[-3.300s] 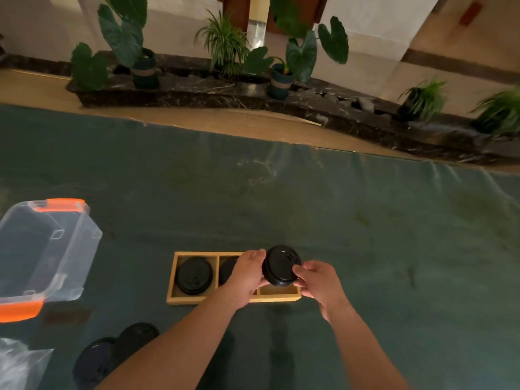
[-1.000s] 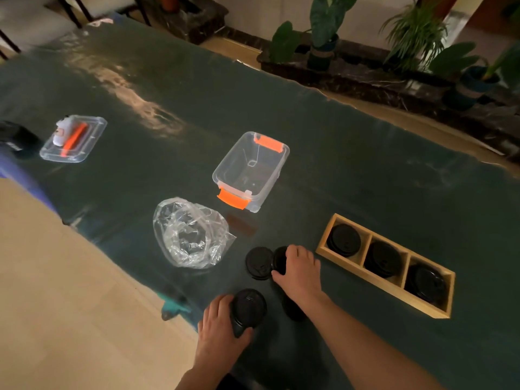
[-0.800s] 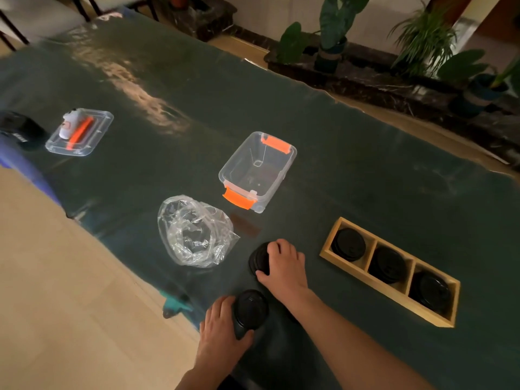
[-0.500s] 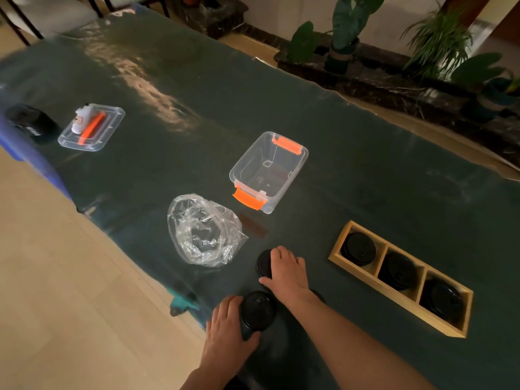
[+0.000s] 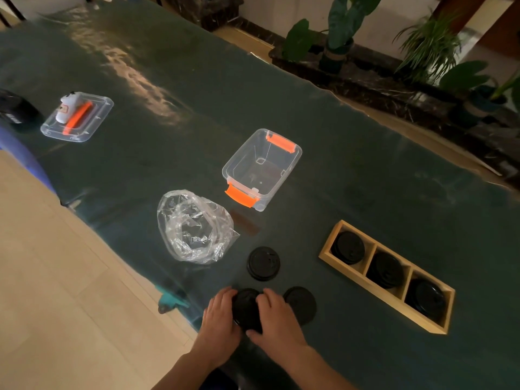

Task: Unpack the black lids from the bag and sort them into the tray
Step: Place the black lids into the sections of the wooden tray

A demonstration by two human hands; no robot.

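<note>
Your left hand (image 5: 221,319) and right hand (image 5: 277,319) both clasp one black lid (image 5: 246,308); lift it level toward the tray (image 5: 332,254).

- Left hand (image 5: 218,319) and right hand (image 5: 277,319) clasp one black lid (image 5: 245,308) near the table edge.
- Wooden tray (image 5: 363,280) at right holds three lids.

Bag (image 5: 195,228) left of tray (image 5: 385,299)

Dark green table (image 5: 351,142): wooden tray (image 5: 363,274), plastic bag (image 5: 194,226), clear bin (image 5: 289,170), loose lids (image 5: 263,263).
</note>
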